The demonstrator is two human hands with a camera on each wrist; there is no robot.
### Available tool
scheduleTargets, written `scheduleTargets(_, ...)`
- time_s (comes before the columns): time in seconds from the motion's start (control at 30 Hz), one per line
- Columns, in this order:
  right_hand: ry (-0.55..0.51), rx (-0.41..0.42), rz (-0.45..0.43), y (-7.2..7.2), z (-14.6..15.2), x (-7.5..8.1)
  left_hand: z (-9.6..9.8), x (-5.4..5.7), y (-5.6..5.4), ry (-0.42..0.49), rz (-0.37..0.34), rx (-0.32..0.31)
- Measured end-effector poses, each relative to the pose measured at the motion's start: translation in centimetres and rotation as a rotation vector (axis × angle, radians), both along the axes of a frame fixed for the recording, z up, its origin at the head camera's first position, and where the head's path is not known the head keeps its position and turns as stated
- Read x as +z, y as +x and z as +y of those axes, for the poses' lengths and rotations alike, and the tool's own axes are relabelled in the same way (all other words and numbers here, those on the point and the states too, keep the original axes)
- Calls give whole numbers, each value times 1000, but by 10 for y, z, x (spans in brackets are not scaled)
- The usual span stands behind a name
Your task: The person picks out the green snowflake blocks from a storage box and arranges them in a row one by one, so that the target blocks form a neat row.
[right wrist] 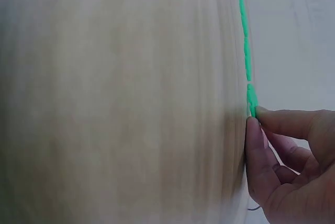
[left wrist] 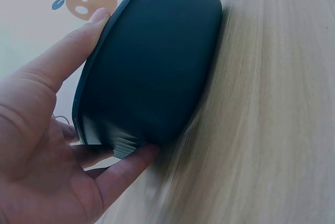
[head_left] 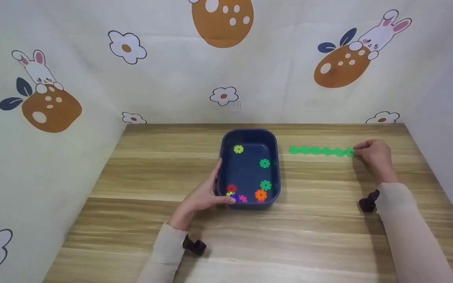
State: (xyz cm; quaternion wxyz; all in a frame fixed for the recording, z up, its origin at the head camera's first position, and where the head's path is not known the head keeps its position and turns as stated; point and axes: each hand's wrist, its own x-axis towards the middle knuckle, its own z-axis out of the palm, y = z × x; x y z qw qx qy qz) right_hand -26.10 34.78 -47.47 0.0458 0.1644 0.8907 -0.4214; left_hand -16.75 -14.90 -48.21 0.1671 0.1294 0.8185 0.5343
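A dark blue bin (head_left: 249,135) stands on the table. My left hand (head_left: 203,194) grips its near left corner, thumb over the rim and fingers along the outer wall. In the left wrist view, the bin (left wrist: 152,51) appears from outside. To its right, several green snowflake discs (head_left: 316,151) lie in a straight row. My right hand (head_left: 376,156) pinches the green disc at the row's right end. In the right wrist view, thumb and finger hold that green disc (right wrist: 252,98) by its edge. Whether the discs interlock or only touch, I cannot tell.
Inside the bin are loose discs: a yellow-green disc (head_left: 238,149), a green disc (head_left: 265,163), an orange disc (head_left: 261,195) and several others by my left thumb. The wooden table (head_left: 289,243) meets a patterned cloth (head_left: 171,78) at its back edge.
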Motion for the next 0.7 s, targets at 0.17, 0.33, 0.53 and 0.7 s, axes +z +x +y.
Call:
scheduleTargets(0.17,109,30,-7,1,0,1,1,0,0,12,6,-4)
scheduleTargets(0.33,-36,-8,-18,1,4,0,0,1,-1,24,11,-15)
scheduleTargets(0.53,-321,-91,-1,2,2,4,0,0,0,8,1,-12)
scheduleTargets(0.7,-354,-63,48,0,-12,19,2,2,0,8,-4,-4)
